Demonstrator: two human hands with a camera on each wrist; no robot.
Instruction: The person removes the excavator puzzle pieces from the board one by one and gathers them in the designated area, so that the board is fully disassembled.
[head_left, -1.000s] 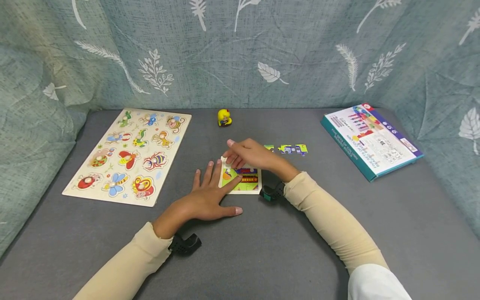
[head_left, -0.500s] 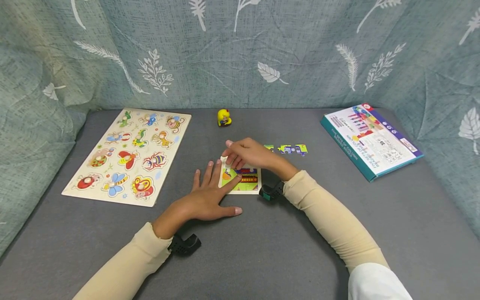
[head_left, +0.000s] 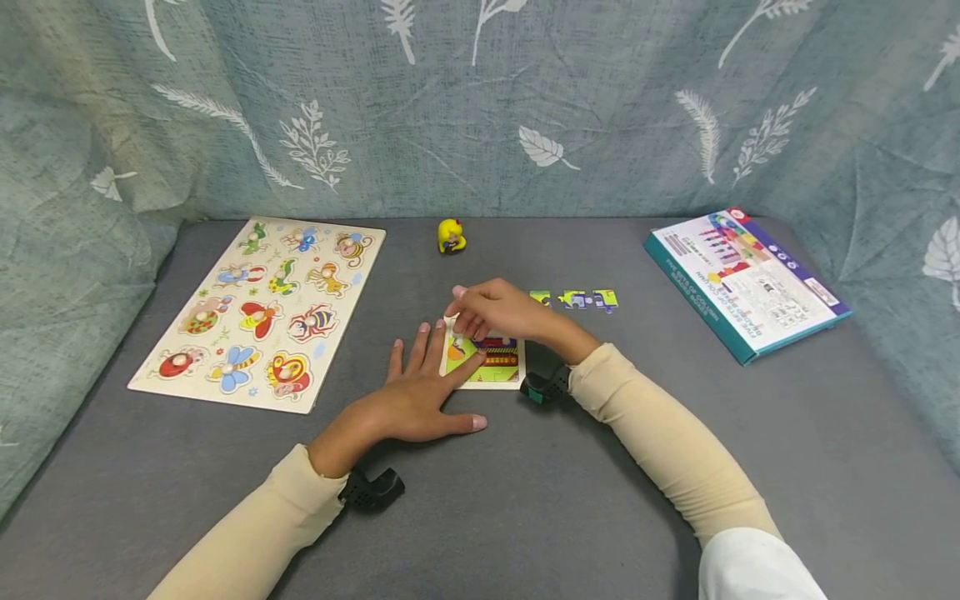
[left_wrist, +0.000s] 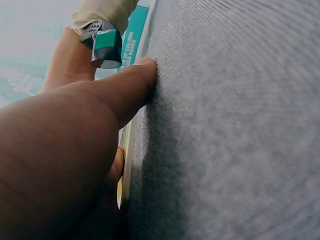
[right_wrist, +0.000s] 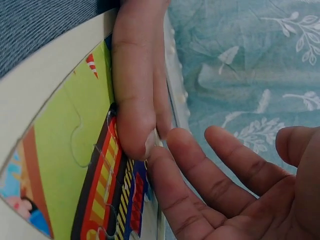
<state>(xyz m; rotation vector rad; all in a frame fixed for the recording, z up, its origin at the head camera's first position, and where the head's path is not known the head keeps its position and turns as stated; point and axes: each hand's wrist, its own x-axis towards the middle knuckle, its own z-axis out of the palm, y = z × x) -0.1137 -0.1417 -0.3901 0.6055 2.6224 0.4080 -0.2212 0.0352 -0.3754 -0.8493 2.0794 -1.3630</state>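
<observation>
Puzzle (head_left: 504, 377) flat on the counter (head_left: 562, 517). Left hand (head_left: 418, 402) spread, fingers straight, grasping nothing; forefinger lies across the puzzle, the other fingers at or beyond its left edge, thumb on the counter just nearer than it. Right hand (head_left: 497, 310) over the puzzle's far side, released, fingers loosely bent, thumb apart; contact with the puzzle: cannot tell. Three pieces (head_left: 606, 297) in a row beyond the puzzle, to its right. Figurine (head_left: 451, 237) farther behind the puzzle; insect board (head_left: 342, 304) left of it; box (head_left: 750, 283) well to its right.
</observation>
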